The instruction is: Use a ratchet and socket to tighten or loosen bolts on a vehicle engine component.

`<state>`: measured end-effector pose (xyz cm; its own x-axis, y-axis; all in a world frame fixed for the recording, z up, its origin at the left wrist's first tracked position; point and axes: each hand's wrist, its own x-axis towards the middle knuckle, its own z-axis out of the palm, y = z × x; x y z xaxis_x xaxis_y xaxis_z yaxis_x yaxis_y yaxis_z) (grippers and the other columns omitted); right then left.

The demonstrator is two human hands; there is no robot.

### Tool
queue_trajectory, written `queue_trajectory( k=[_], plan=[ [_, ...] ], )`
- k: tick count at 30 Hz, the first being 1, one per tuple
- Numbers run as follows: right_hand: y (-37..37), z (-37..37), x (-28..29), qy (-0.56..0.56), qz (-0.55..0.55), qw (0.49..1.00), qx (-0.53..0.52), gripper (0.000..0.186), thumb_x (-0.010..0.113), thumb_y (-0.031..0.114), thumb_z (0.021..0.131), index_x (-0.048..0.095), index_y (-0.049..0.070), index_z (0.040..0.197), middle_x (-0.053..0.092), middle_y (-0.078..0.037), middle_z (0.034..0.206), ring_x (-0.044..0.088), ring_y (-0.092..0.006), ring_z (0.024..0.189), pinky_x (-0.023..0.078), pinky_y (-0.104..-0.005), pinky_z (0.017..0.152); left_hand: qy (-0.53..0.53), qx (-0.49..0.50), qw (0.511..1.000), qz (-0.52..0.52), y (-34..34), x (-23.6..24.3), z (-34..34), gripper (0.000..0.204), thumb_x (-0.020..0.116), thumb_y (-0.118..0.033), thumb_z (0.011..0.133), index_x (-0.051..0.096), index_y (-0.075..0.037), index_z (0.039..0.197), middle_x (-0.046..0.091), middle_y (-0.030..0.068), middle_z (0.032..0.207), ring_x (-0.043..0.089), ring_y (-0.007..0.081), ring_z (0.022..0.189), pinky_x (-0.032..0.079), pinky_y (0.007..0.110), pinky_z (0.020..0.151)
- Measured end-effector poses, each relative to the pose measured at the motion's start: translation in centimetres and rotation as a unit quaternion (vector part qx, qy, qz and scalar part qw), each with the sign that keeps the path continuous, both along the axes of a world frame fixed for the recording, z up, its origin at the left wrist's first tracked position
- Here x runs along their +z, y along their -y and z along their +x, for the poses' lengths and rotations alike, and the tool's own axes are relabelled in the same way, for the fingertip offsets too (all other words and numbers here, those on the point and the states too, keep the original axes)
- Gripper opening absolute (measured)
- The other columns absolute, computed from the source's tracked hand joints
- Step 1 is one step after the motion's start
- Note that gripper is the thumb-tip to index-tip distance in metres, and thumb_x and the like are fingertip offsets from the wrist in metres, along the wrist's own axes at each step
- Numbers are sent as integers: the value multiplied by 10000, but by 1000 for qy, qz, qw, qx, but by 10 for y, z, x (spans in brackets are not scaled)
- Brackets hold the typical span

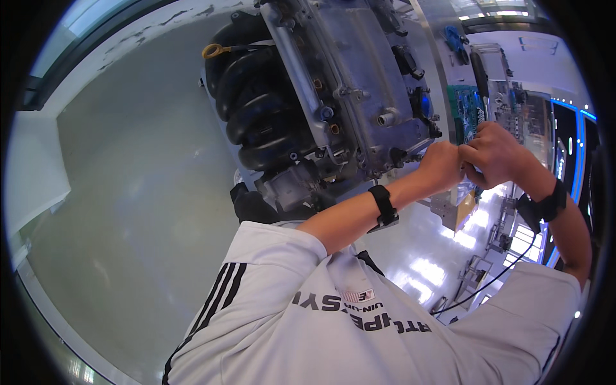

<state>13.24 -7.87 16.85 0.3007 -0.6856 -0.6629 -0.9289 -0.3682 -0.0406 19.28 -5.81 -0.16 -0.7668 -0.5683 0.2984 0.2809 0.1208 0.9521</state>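
Both hands are working close together at the right end of the engine (346, 96), seen from the head camera looking down over the person's own white shirt (333, 314). Left hand (441, 165) is curling into a loose fist, knuckles pressing toward the engine's lower right corner, and the right hand (494, 153) is clenching just beside it, touching it; something small appears to be pinched between them, but the fingers are hiding it, so I cannot tell what it is or whether either hand is truly gripping it. Both wrists are wearing black bands (384, 205). On the engine's left side the black ribbed intake manifold (256, 102) is bulging outward, with a yellow dipstick loop (213, 51) sticking out above it, well apart from the hands. Beyond the engine's right end a green circuit board (465, 109) is showing on a grey panel, just above the right hand. Judging by its cast metal body, the engine is heavy, rigid and not something to shift by hand; its small fittings near the hands are probably stiff, possibly oily, and best taken by fingertips on their edges, while the plastic manifold is looking lighter and more easily scuffed.
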Motion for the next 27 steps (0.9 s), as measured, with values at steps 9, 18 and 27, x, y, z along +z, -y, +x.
queue_trajectory(
  k=[9,18,27],
  plan=[
    [-31,37,12,-69,-103,940,-318,203,592,176,791,557,-7,713,598,-192,647,592,-393,636,467,-435,629,-45,-10,997,-64,-11,1,12,173,642,-155,677,714,-80,817,621,161,632,624,360,635,508,435,628],
    [-127,80,89,174,-368,881,-240,314,652,319,848,570,22,910,511,-130,622,518,-244,569,396,-317,555,-98,-183,978,12,-15,94,79,233,668,-259,785,660,-27,777,568,88,581,485,176,497,409,343,519],
    [-187,62,7,168,-539,757,-329,297,610,323,876,575,34,818,606,-147,675,610,-356,689,445,-436,594,19,-276,961,24,5,68,99,211,600,-182,923,648,-31,1062,604,-2,811,482,58,723,406,254,618]
  ],
)
